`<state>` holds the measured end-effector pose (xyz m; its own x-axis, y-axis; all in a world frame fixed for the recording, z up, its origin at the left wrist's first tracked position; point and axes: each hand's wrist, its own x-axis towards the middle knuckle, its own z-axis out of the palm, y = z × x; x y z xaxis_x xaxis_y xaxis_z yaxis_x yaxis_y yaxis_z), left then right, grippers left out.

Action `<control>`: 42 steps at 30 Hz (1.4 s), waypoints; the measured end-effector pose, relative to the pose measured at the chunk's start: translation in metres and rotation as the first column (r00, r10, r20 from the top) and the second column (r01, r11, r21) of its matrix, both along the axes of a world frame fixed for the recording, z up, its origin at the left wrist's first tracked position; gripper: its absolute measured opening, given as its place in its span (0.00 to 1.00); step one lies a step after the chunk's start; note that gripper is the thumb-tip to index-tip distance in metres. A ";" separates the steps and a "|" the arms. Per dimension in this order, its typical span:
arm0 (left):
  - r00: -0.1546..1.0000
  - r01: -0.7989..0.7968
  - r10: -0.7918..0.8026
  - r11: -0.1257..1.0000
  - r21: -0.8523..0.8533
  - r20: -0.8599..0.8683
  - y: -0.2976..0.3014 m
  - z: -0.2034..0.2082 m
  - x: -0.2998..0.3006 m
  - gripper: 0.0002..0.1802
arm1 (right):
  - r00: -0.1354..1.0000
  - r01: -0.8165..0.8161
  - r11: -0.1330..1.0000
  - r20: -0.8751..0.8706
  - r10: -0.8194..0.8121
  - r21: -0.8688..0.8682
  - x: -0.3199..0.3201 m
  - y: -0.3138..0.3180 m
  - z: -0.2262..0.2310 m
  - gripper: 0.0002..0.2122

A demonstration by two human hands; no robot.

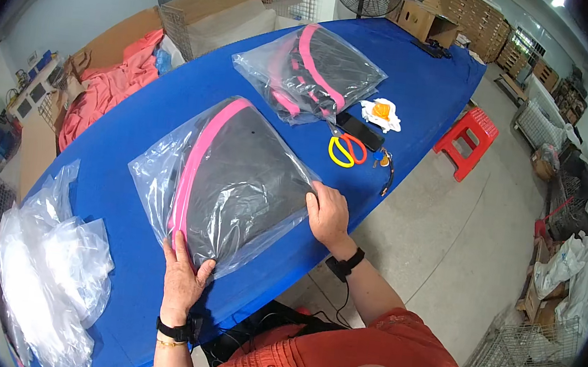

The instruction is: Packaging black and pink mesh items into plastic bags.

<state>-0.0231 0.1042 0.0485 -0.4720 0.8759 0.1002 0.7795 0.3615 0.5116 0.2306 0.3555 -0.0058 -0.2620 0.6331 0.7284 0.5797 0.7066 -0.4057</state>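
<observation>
Probably, a clear plastic bag (240,157) is getting smoothed flat, and the next move is likely asking for gentle, even pushing. Nearest, the left hand (184,282) is resting open on the bag's near edge. The right hand (328,215) is resting curled at its right edge; I cannot tell if it is gripping. Past and between them, the bag is lying on the blue surface (135,288), with scissors (343,137) lying farther off.

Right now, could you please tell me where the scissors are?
In the head view, the scissors lie right of centre on the blue table, beside the black phone and beyond the right hand.
</observation>
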 end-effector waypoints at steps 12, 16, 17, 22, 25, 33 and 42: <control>1.000 -0.005 0.005 1.000 0.018 -0.007 0.003 -0.001 0.001 0.58 | 1.000 0.000 1.000 -0.008 0.000 -0.004 -0.001 0.002 0.000 0.13; 1.000 -0.009 0.009 0.999 0.034 -0.014 0.005 -0.004 -0.001 0.57 | 1.000 0.007 1.000 0.005 -0.007 -0.017 -0.001 0.005 0.001 0.13; 1.000 -0.008 0.008 0.999 0.034 -0.014 0.004 -0.004 0.000 0.57 | 1.000 0.008 1.000 0.005 -0.008 -0.016 0.000 0.004 0.002 0.13; 1.000 -0.016 0.015 1.000 0.014 0.019 0.003 -0.001 0.003 0.58 | 1.000 0.011 1.000 0.000 -0.011 -0.018 0.001 0.000 -0.001 0.13; 1.000 -0.019 0.018 1.000 0.019 0.021 -0.004 0.001 0.004 0.57 | 1.000 0.006 1.000 -0.001 -0.006 -0.012 0.002 -0.004 -0.002 0.13; 0.975 -0.043 0.080 0.983 0.180 -0.206 -0.025 0.050 0.011 0.42 | 0.999 -0.006 0.999 0.046 0.004 0.050 -0.001 0.007 -0.018 0.12; 0.667 0.571 -0.742 0.457 0.682 -0.061 -0.039 0.147 0.086 0.10 | 0.987 0.050 0.993 0.156 -0.034 -0.105 0.002 0.011 -0.011 0.17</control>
